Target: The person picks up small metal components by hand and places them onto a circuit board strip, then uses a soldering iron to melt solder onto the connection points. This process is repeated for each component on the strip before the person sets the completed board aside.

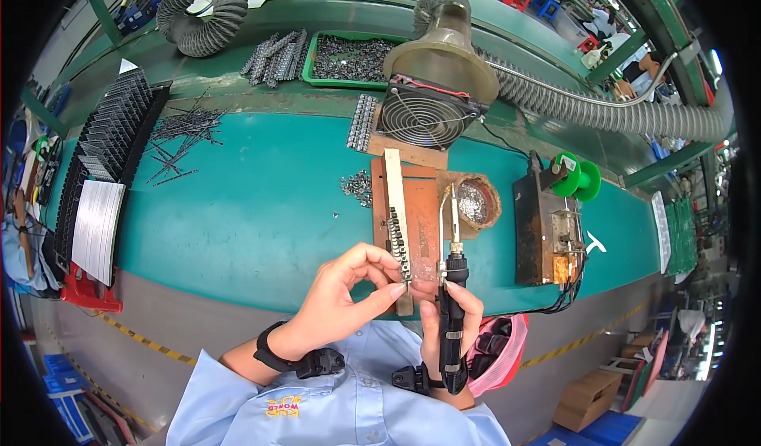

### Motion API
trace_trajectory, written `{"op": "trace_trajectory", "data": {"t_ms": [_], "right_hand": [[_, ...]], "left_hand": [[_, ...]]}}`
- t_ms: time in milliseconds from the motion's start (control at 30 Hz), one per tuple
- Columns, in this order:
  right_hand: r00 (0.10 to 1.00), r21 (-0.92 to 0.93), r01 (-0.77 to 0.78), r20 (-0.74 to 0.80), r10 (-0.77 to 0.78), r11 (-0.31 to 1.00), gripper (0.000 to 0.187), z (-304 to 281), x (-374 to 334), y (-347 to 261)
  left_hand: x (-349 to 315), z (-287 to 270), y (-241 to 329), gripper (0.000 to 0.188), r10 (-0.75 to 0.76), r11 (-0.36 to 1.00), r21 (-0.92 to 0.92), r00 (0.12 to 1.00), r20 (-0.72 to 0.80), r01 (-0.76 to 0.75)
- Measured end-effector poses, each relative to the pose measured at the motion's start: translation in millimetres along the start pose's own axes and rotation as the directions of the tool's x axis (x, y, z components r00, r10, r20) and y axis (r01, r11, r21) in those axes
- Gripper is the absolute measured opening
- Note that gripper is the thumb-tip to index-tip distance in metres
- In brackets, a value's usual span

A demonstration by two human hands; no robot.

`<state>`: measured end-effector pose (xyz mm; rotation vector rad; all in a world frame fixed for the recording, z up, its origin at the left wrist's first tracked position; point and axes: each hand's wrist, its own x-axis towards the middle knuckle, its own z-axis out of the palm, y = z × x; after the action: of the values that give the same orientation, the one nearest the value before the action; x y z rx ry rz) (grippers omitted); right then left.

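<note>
My left hand [341,291] is closed, thumb and forefinger pinching the near end of a strip of small black and metal parts [398,236]. This strip lies along a pale narrow bar [394,178] on a reddish-brown board [424,232]. In my right hand [430,339] stands a black-handled soldering iron [453,295], tip pointing away from me, with a thin metal tube beside its barrel. The iron's tip is near a round dish of shiny metal bits [474,200]. My right fingers are wrapped round the handle; some are hidden behind it.
A small pile of metal parts [358,187] lies left of the board. Beyond stand a fan [426,117], an extraction hood [444,57] and a green tray of parts [311,65]. A dark box [533,232] and green spool [587,180] stand right; a rack of strips [115,137], left.
</note>
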<state>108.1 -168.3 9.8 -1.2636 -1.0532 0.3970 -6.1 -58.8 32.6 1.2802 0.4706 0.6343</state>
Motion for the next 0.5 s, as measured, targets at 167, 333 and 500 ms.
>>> {"op": "trace_trajectory", "data": {"t_ms": [167, 333, 500], "right_hand": [[0.993, -0.085, -0.052, -0.110, 0.043, 0.995, 0.034, -6.3, 3.1, 11.5], [0.954, -0.027, -0.189, -0.243, 0.177, 0.982, 0.032, -12.1, 6.4, 36.2], [0.940, 0.028, -0.212, -0.267, 0.212, 0.977, 0.029, -12.6, 7.9, 40.8]], "left_hand": [[-2.3, -4.6, -1.8, 0.023, 0.029, 0.999, 0.031, 1.000, 0.006, -0.030], [-0.3, -5.2, -2.0, 0.024, 0.087, 0.983, 0.162, 0.996, 0.030, -0.091], [-0.5, -6.9, -3.8, 0.025, 0.104, 0.970, 0.215, 0.994, 0.036, -0.109]]}}
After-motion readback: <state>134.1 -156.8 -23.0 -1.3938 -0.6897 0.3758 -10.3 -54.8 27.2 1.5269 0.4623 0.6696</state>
